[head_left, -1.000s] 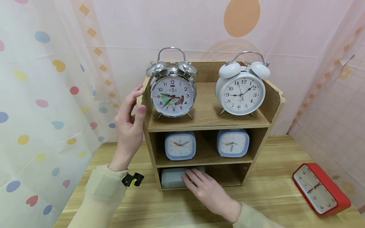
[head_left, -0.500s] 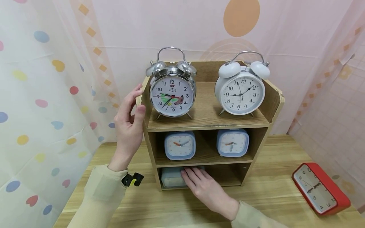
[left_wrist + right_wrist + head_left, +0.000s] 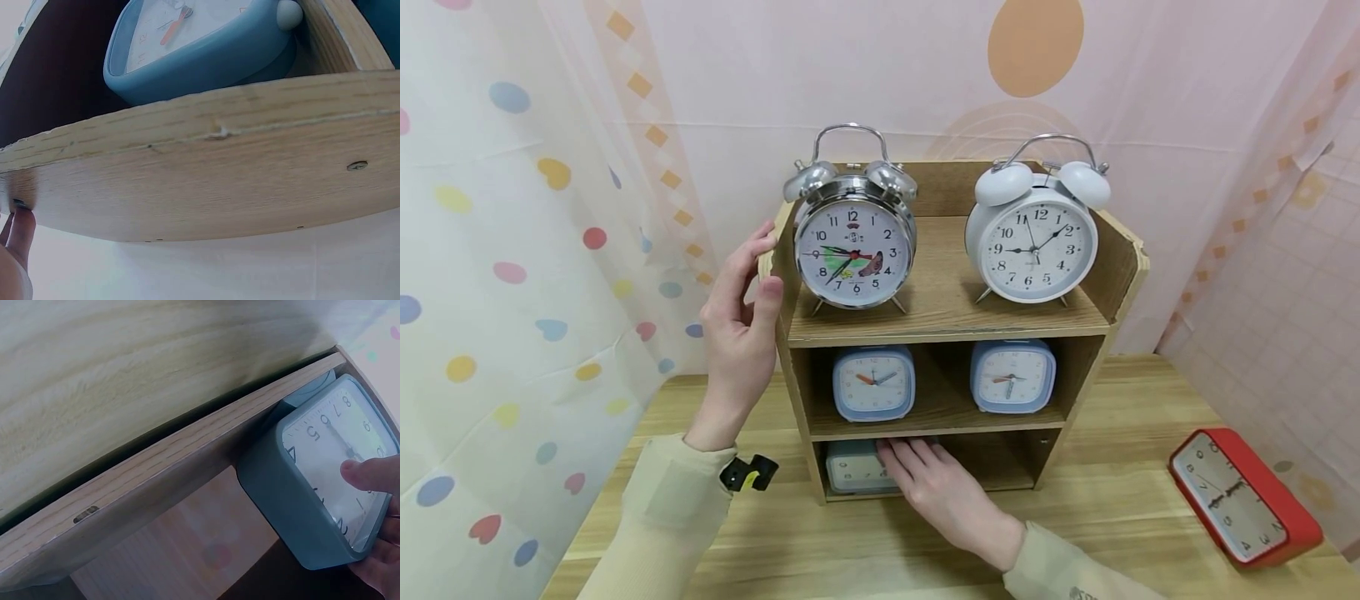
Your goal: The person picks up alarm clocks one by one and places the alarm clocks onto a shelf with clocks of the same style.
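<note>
In the bottom compartment of a small wooden shelf (image 3: 925, 333), my right hand (image 3: 943, 500) holds a teal rectangular alarm clock (image 3: 856, 468) at the left side. The right wrist view shows my thumb (image 3: 369, 474) on the dial of this teal clock (image 3: 269, 487) and other fingers round its edge. Its right part is behind the hand in the head view. My left hand (image 3: 737, 325) rests against the shelf's left side panel (image 3: 219, 175), fingers extended and touching its outer face.
A silver twin-bell clock (image 3: 855, 250) and a white twin-bell clock (image 3: 1033, 242) stand on top. Two blue clocks, one left (image 3: 874, 383) and one right (image 3: 1012, 377), occupy the middle level. A red clock (image 3: 1243, 496) lies tilted on the wooden table (image 3: 1120, 500) at right.
The teal clock has tipped within the bottom compartment, so its dial numerals now show at the front. My right hand has shifted slightly with it. The left hand stays still.
</note>
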A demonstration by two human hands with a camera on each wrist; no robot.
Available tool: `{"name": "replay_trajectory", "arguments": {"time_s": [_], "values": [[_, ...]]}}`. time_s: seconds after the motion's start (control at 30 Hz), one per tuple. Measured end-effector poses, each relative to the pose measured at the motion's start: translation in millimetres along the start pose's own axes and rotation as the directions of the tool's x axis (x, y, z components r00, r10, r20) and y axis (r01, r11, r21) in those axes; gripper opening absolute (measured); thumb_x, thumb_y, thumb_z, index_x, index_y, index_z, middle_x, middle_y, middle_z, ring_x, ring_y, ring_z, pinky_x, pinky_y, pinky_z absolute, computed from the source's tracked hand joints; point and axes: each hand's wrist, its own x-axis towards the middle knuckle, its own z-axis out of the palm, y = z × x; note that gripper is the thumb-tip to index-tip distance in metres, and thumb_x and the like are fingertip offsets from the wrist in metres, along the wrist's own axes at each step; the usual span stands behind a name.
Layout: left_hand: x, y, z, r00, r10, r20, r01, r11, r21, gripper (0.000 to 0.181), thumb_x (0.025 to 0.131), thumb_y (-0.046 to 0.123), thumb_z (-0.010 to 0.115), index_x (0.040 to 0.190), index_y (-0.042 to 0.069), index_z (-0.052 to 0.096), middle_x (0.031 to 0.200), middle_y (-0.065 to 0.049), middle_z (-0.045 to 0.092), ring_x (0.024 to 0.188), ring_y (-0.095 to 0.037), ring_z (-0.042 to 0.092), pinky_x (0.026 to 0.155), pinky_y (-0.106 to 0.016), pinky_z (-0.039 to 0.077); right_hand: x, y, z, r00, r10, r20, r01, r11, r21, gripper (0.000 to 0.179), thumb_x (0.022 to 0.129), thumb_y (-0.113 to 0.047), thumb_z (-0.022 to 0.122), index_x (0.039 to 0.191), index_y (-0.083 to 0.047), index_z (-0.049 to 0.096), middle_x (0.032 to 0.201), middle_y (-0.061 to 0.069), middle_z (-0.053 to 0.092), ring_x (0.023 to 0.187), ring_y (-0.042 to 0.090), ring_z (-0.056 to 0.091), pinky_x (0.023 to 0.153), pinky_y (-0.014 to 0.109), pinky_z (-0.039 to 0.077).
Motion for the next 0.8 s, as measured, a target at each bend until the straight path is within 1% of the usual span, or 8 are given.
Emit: {"name": "replay_trajectory", "arguments": {"time_s": [0.07, 0.13, 0.2, 0.3, 0.4, 0.53, 0.8], "values": [[0.2, 0.3, 0.3, 1.000, -0.001, 0.002, 0.001, 1.000, 0.000, 0.054, 0.106, 0.043, 0.060, 0.140, 0.002, 0.061, 0.157, -0.009, 0.058, 0.142, -0.014, 0.059, 0.088, -0.011, 0.058, 0.3, 0.2, -0.4, 1.000, 0.007, 0.008, -0.007, 1.000, 0.006, 0.045, 0.108, 0.000, 0.033, 0.137, -0.009, 0.066, 0.125, 0.003, 0.073, 0.105, 0.016, 0.071, 0.083, 0.027, 0.063], [0.3, 0.6, 0.7, 1.000, -0.003, 0.004, 0.003, 1.000, -0.001, 0.054, 0.106, 0.043, 0.060, 0.141, 0.002, 0.061, 0.157, -0.009, 0.058, 0.143, -0.014, 0.059, 0.089, -0.011, 0.058, 0.6, 0.5, -0.8, 1.000, 0.016, 0.019, -0.016, 1.000, 0.008, 0.041, 0.105, -0.002, 0.041, 0.137, -0.010, 0.065, 0.125, 0.003, 0.073, 0.105, 0.016, 0.071, 0.081, 0.026, 0.062], [0.4, 0.9, 1.1, 1.000, -0.005, 0.006, 0.005, 1.000, -0.003, 0.054, 0.106, 0.044, 0.060, 0.141, 0.002, 0.061, 0.158, -0.009, 0.058, 0.143, -0.014, 0.058, 0.090, -0.011, 0.058, 0.7, 0.7, -1.2, 0.999, 0.025, 0.033, -0.025, 1.000, 0.012, 0.039, 0.099, -0.005, 0.054, 0.137, -0.011, 0.065, 0.125, 0.002, 0.073, 0.105, 0.016, 0.071, 0.080, 0.026, 0.062], [0.5, 1.0, 1.4, 1.000, -0.007, 0.006, 0.007, 1.000, -0.003, 0.055, 0.106, 0.044, 0.060, 0.141, 0.002, 0.061, 0.158, -0.010, 0.058, 0.143, -0.015, 0.058, 0.087, -0.010, 0.058, 0.9, 0.6, -1.2, 0.998, 0.035, 0.058, -0.036, 0.999, 0.009, 0.047, 0.091, -0.009, 0.073, 0.137, -0.012, 0.065, 0.126, 0.001, 0.073, 0.106, 0.015, 0.072, 0.080, 0.027, 0.062], [0.5, 0.7, 1.3, 1.000, -0.006, 0.001, 0.006, 1.000, -0.004, 0.055, 0.106, 0.045, 0.060, 0.140, 0.002, 0.061, 0.158, -0.010, 0.058, 0.143, -0.014, 0.058, 0.083, -0.010, 0.057, 1.8, 0.0, -1.4, 0.996, 0.042, 0.075, -0.043, 0.999, 0.006, 0.054, 0.086, -0.011, 0.083, 0.138, -0.014, 0.066, 0.126, 0.001, 0.073, 0.107, 0.015, 0.072, 0.081, 0.027, 0.063], [0.8, 0.3, 0.9, 1.000, 0.000, -0.007, 0.000, 1.000, -0.009, 0.055, 0.106, 0.045, 0.061, 0.140, 0.001, 0.062, 0.157, -0.009, 0.059, 0.143, -0.015, 0.059, 0.078, -0.010, 0.056, 4.0, -1.5, -0.8, 0.995, 0.049, 0.082, -0.050, 0.999, 0.012, 0.057, 0.084, -0.011, 0.087, 0.137, -0.014, 0.066, 0.126, 0.001, 0.073, 0.106, 0.015, 0.072, 0.081, 0.027, 0.063], [0.6, -0.3, 1.1, 1.000, 0.011, -0.013, -0.011, 1.000, -0.008, 0.057, 0.105, 0.046, 0.061, 0.139, 0.000, 0.062, 0.156, -0.011, 0.060, 0.141, -0.013, 0.060, 0.076, -0.009, 0.055, 5.9, -4.1, 0.8, 0.994, 0.056, 0.095, -0.057, 0.998, 0.007, 0.053, 0.087, -0.014, 0.084, 0.137, -0.015, 0.066, 0.126, 0.000, 0.073, 0.107, 0.015, 0.072, 0.080, 0.026, 0.062]]}}
